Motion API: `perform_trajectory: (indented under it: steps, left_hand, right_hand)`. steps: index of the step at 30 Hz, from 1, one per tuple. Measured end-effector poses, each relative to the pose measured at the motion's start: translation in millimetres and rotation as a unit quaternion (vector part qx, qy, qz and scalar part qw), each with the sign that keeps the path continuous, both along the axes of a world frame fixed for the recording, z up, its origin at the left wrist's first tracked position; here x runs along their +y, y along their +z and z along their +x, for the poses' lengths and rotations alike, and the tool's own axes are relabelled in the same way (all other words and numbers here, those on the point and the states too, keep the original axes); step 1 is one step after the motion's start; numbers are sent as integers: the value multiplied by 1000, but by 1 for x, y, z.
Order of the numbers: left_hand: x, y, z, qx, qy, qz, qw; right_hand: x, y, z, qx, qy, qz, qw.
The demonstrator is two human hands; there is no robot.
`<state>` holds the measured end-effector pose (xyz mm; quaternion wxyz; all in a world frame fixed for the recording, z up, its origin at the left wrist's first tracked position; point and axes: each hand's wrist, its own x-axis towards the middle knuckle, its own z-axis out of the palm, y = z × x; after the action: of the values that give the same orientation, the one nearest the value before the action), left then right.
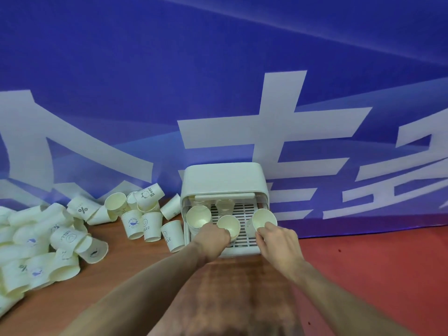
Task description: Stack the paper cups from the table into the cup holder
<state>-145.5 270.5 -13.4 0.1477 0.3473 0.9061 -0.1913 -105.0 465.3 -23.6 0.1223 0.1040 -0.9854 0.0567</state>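
Observation:
A white box-shaped cup holder (pixel 224 180) with a slatted tray stands on the wooden table (pixel 135 267) against the blue wall. My left hand (pixel 213 241) grips a paper cup (pixel 229 225) over the middle of the tray. My right hand (pixel 278 241) pinches the rim of another paper cup (pixel 263 219) at the tray's right side. A stack of cups (pixel 198 215) stands at the tray's left, and one more cup (pixel 224 204) sits further back inside. Several loose paper cups (pixel 135 221) lie and stand to the left of the holder.
A large heap of paper cups (pixel 36 246) covers the table's left side. A blue banner (pixel 218 93) with white characters rises right behind the holder. Red floor (pixel 375 275) lies to the right of the table.

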Motion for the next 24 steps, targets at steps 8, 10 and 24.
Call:
perform_trajectory:
  steps: [8, 10, 24]
  left_hand:
    - [-23, 2, 7, 30, 21, 45, 998]
    - [-30, 3, 10, 37, 26, 51, 998]
    - [-79, -9, 19, 27, 73, 56, 995]
  right_hand:
    - [-22, 24, -5, 6, 75, 55, 996]
    - [-31, 26, -8, 3, 96, 70, 993]
    - [-74, -12, -37, -180, 131, 196, 955]
